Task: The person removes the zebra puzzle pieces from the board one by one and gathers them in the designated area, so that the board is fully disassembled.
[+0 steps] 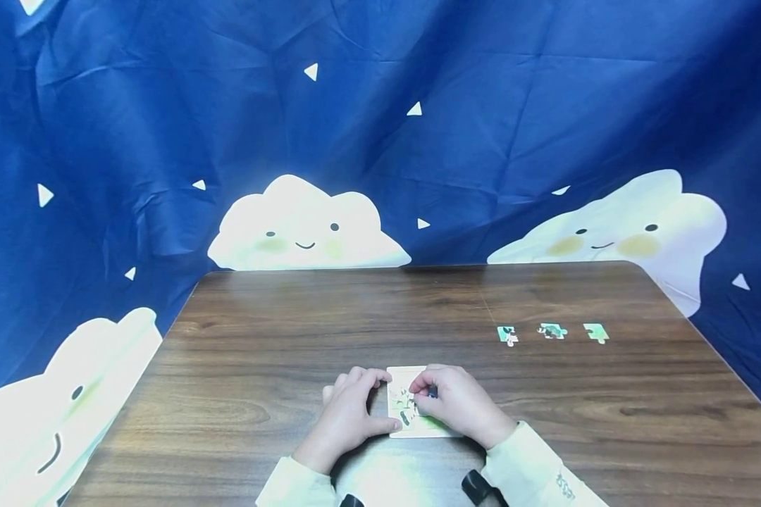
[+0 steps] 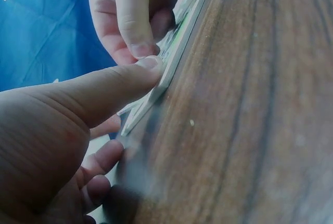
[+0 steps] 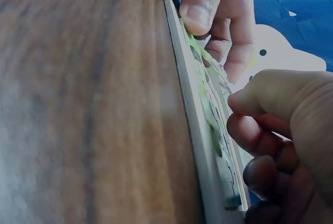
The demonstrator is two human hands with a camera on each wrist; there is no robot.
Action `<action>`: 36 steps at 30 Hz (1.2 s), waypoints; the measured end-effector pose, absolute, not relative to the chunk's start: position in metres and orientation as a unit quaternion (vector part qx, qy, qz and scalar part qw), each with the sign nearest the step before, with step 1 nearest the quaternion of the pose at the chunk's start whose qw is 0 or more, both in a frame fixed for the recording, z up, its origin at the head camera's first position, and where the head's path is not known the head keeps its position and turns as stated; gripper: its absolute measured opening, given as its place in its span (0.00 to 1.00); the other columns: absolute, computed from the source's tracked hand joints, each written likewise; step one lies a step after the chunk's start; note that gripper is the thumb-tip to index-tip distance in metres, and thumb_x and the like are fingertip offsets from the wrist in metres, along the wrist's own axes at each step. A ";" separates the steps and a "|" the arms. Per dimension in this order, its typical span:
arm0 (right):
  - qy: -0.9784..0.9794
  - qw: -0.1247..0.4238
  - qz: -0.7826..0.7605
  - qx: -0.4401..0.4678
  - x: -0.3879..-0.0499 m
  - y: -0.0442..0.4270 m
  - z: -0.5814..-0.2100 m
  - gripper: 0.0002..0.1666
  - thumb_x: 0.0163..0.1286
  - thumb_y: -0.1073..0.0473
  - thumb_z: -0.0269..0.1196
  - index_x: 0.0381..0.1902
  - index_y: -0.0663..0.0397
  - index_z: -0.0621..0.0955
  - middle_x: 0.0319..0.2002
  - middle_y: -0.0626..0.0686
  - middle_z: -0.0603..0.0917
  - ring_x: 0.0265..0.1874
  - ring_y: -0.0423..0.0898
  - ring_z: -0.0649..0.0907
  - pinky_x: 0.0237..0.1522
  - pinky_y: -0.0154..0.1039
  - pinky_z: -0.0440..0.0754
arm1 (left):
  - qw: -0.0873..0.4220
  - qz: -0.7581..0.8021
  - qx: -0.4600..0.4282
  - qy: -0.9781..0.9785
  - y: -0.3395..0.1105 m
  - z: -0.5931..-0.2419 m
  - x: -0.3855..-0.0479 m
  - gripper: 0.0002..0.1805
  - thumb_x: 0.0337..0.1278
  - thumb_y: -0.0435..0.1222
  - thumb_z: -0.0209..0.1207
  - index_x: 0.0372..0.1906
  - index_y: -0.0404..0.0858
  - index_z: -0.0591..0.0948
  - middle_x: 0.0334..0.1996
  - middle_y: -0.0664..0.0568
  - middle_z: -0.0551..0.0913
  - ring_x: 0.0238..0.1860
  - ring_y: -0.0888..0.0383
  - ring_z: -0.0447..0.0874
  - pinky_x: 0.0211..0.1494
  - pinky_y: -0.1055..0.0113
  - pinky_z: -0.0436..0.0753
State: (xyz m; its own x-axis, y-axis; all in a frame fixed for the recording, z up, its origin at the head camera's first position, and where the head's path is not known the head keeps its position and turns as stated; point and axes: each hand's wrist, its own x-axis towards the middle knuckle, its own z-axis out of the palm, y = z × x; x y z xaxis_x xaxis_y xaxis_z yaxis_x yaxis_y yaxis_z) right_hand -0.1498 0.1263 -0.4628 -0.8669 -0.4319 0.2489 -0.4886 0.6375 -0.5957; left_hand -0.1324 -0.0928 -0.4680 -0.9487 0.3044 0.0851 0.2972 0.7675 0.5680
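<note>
A small jigsaw board (image 1: 412,434) with a pale rim lies flat on the table, printed with green and dark shapes. At its left side my left hand (image 1: 349,415) holds it, thumb on the lower left rim and index fingertip by the upper left corner. My right hand (image 1: 459,405) is over the board's right half, covering much of it. Its thumb and index finger pinch the edge of a puzzle piece (image 3: 210,63), which stands slightly raised and tilted in the right wrist view. The pinched edge is mostly hidden by the fingertips.
Three loose puzzle pieces lie apart at the back right: a green and black one (image 1: 508,335), a teal one (image 1: 552,331) and a light green one (image 1: 597,332). The brown wooden table (image 1: 260,338) ends before a blue cloth (image 1: 355,127) with white clouds.
</note>
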 end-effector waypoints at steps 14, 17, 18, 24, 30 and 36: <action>-0.885 0.030 0.408 0.222 -0.149 0.137 -0.463 0.06 0.60 0.64 0.68 0.33 0.47 0.87 0.30 0.35 0.80 0.30 0.33 0.77 0.36 0.33 0.76 | 0.013 0.290 0.162 0.943 -0.094 -0.466 -0.132 0.44 0.34 0.55 0.76 0.64 0.48 0.78 0.43 0.59 0.76 0.45 0.57 0.70 0.44 0.56 0.61; -0.884 0.034 0.414 0.215 -0.149 0.144 -0.464 0.07 0.59 0.66 0.68 0.33 0.47 0.87 0.29 0.35 0.80 0.29 0.33 0.77 0.35 0.33 0.76 | 0.014 0.288 0.167 0.943 -0.094 -0.466 -0.133 0.43 0.35 0.55 0.76 0.65 0.50 0.79 0.42 0.59 0.75 0.43 0.57 0.68 0.44 0.56 0.60; -0.884 0.036 0.416 0.211 -0.149 0.146 -0.465 0.08 0.59 0.66 0.68 0.33 0.47 0.87 0.29 0.35 0.80 0.29 0.34 0.76 0.35 0.33 0.75 | 0.017 0.286 0.168 0.943 -0.094 -0.466 -0.133 0.43 0.35 0.55 0.76 0.64 0.50 0.79 0.42 0.59 0.74 0.43 0.57 0.68 0.45 0.56 0.60; -0.877 0.047 0.436 0.197 -0.149 0.157 -0.467 0.09 0.59 0.66 0.69 0.33 0.46 0.88 0.28 0.35 0.79 0.27 0.34 0.74 0.32 0.33 0.73 | 0.017 0.281 0.170 0.944 -0.094 -0.467 -0.133 0.41 0.35 0.56 0.75 0.63 0.50 0.80 0.41 0.59 0.73 0.42 0.57 0.67 0.45 0.56 0.60; -0.878 0.047 0.437 0.190 -0.148 0.165 -0.470 0.09 0.59 0.66 0.69 0.33 0.44 0.88 0.28 0.35 0.79 0.28 0.33 0.74 0.32 0.32 0.72 | 0.025 0.280 0.168 0.945 -0.093 -0.466 -0.132 0.41 0.36 0.56 0.75 0.63 0.50 0.80 0.42 0.59 0.73 0.42 0.58 0.67 0.45 0.56 0.60; -0.881 0.057 0.431 0.185 -0.148 0.174 -0.470 0.09 0.58 0.67 0.69 0.32 0.45 0.88 0.30 0.36 0.81 0.29 0.34 0.75 0.33 0.32 0.73 | 0.024 0.284 0.167 0.944 -0.094 -0.465 -0.132 0.41 0.36 0.55 0.75 0.63 0.50 0.80 0.43 0.59 0.74 0.43 0.58 0.67 0.45 0.56 0.60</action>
